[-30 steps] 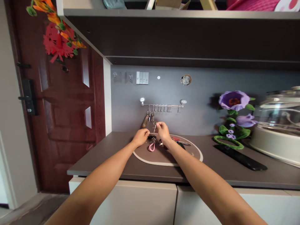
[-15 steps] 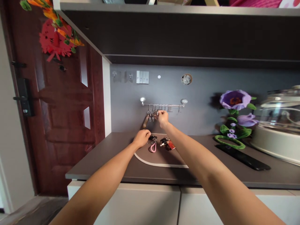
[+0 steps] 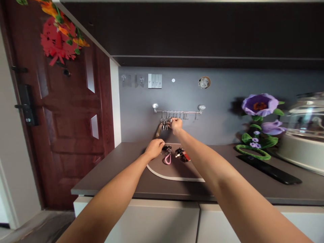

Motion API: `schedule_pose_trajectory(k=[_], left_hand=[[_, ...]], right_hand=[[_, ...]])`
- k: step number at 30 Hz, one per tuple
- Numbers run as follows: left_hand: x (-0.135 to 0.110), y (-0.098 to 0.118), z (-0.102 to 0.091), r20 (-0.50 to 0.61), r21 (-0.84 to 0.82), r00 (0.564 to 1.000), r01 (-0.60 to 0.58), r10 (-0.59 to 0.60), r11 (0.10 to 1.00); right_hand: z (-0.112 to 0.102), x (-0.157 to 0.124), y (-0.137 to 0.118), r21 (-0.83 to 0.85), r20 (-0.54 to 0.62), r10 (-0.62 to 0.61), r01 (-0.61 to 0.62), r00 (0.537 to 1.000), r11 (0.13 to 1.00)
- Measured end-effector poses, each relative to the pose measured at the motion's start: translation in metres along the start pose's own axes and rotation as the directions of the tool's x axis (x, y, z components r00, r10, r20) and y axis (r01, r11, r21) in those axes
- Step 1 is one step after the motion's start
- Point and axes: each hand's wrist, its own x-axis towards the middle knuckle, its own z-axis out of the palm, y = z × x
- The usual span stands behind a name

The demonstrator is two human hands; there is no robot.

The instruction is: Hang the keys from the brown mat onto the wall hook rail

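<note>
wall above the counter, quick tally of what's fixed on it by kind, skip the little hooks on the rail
adhesive wall hooks: 2
switch panels: 1
metal hanging rails: 1
round wall openings: 1
small white dots: 1
total: 6

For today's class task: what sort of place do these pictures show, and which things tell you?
Probably a home entryway: a dark red panelled wooden door with a black door lock stands beside a dark brown counter, and a steel hook rail above it holds metal keys.
</note>
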Motion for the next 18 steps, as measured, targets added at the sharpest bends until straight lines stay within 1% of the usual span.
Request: schedule_pose_trajectory(k=[8,18], left_hand=[[0.000,0.000,-0.002,0.011,0.003,1.000,0.010,-0.010,1.000],[0.000,-0.002,-0.004,0.023,-0.005,0.999,0.040,-0.040,0.999]], right_hand=[[-0.006,-0.005,0.006,-0.007,0.025,0.018,-0.018,1.000,1.000],[-0.013,-0.009,0.006,-0.061,0.080,0.038,-0.034,0.996,0.998]])
